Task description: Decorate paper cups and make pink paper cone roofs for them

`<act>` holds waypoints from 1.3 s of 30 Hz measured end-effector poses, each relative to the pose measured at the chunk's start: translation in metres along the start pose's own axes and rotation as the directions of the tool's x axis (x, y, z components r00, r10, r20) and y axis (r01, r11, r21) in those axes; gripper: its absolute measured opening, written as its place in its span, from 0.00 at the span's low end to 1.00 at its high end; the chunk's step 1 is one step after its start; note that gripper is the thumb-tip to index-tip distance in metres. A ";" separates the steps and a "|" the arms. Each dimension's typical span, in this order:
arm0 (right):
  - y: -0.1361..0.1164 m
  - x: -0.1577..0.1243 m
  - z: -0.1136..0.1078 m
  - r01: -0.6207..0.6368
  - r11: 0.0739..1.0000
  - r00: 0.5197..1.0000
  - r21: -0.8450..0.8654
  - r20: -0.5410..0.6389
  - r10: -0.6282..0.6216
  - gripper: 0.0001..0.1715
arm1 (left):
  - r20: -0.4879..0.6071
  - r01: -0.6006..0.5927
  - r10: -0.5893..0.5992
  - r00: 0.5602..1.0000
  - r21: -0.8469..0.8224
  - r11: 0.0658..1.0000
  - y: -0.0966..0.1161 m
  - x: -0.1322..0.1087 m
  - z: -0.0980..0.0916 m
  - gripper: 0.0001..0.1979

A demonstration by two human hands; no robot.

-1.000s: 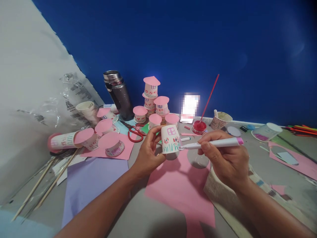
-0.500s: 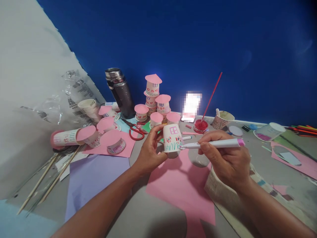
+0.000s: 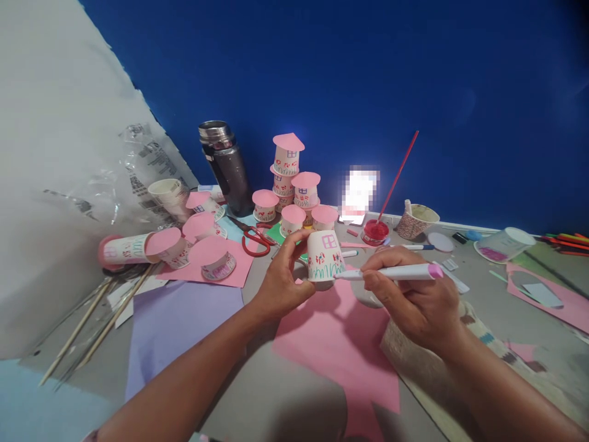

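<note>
"Head view, with the upturned cup (image 3: 324,261) at the middle of the dial: what lay farthest left?"

"Thin sticks (image 3: 76,333), between eight and nine o'clock. Next came a purple sheet (image 3: 184,334) at eight, pink-topped cups (image 3: 209,250) around nine, and a dark flask (image 3: 232,178) standing between ten and eleven."

"And the left hand (image 3: 288,279)?"

"Just beside the centre, toward eight. Its thumb and fingers were curved partway open around the cup's left side, gripping it. Behind, at eleven, rose a stacked tower (image 3: 287,164) of decorated cups."

"How was the held cup turned?"

"Wide rim down, raised off the table, with a pink window, red flowers and green strokes on its side. A pink sheet (image 3: 338,344) lay at six."

"Further right?"

"A red tub (image 3: 376,232) sat at two. The right hand (image 3: 416,301) was near four, its fingers closed in a pinch on a white marker (image 3: 400,272). The tip was at the cup's lower edge, at five; I couldn't tell whether it touched. Coloured pencils or pens (image 3: 568,243) lay well apart, at three."
</note>
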State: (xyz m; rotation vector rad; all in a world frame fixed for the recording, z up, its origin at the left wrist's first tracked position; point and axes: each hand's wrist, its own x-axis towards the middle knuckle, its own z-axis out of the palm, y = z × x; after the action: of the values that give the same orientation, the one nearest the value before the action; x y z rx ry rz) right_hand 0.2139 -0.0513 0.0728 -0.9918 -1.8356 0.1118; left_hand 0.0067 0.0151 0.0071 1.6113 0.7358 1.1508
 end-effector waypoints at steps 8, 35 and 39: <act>0.002 -0.004 -0.002 -0.036 0.999 0.999 -0.015 -0.015 0.036 0.09 | -0.007 -0.007 0.008 1.000 0.049 0.999 -0.001 -0.001 -0.001 0.40; -0.001 -0.001 0.001 0.028 0.998 0.998 -0.059 0.062 -0.024 0.10 | 0.042 -0.122 0.116 0.992 0.191 0.974 0.000 0.000 -0.002 0.39; -0.002 -0.001 0.001 0.009 0.999 0.998 -0.051 0.062 -0.006 0.10 | 0.038 -0.117 0.112 0.993 0.191 0.975 0.002 0.000 -0.001 0.38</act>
State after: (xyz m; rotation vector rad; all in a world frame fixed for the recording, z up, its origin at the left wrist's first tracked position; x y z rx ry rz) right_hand 0.2125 -0.0531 0.0723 -1.0269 -1.9064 0.0925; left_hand 0.0053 0.0150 0.0096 1.8483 0.7644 1.1663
